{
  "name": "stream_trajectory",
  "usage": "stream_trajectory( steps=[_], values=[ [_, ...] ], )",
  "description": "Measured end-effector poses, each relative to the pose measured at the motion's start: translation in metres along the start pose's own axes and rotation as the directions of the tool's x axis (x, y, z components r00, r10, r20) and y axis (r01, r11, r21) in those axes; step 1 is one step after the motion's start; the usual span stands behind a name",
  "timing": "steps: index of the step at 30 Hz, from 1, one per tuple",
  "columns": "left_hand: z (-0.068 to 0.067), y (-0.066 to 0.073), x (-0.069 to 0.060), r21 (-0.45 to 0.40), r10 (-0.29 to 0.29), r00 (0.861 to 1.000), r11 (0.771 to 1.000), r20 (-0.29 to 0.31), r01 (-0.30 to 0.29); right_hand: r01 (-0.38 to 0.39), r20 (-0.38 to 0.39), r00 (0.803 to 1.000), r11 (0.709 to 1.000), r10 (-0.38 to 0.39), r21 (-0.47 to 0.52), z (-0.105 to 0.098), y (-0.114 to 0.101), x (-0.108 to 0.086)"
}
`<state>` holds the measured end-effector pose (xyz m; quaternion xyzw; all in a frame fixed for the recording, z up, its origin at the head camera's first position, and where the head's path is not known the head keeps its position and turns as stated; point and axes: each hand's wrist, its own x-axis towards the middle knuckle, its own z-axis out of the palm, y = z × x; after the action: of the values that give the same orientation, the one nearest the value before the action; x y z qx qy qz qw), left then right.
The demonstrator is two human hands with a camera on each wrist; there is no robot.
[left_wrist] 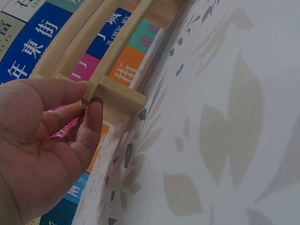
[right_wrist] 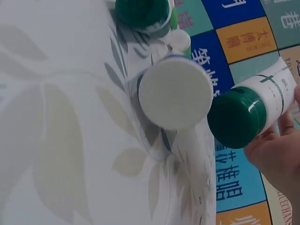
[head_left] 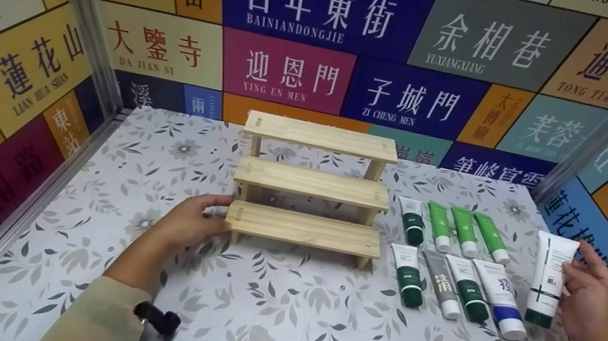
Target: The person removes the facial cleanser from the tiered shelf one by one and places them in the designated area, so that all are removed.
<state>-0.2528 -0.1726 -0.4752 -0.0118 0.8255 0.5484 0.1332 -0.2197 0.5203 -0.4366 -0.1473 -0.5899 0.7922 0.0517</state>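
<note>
A three-tier wooden display stand stands on the table. My left hand pinches the left end of its lowest tier; in the left wrist view the thumb and fingers of that hand meet at the corner of the wood. Over at the right, my right hand holds a white squeeze tube with a dark green cap by its side. The right wrist view shows this tube's green cap facing the camera, raised off the table.
Two rows of squeeze tubes lie right of the stand: several green ones, white-and-green ones, a grey one and a white-and-blue one. Sign-printed walls enclose the leaf-patterned table at back and sides.
</note>
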Motion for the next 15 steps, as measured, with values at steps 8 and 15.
stream_trajectory(
  steps=[8, 15],
  values=[
    [0.000, -0.001, 0.000, 0.008, -0.020, 1.000, 1.000, -0.005, 0.020, -0.188, -0.047, 0.982, 0.956, 0.182, -0.223, -0.018, 0.006, 0.014],
    [0.000, 0.000, 0.000, 0.012, -0.023, 1.000, 1.000, -0.016, 0.023, -0.250, -0.062, 0.968, 0.910, 0.243, -0.331, -0.022, 0.010, 0.020]
  ],
)
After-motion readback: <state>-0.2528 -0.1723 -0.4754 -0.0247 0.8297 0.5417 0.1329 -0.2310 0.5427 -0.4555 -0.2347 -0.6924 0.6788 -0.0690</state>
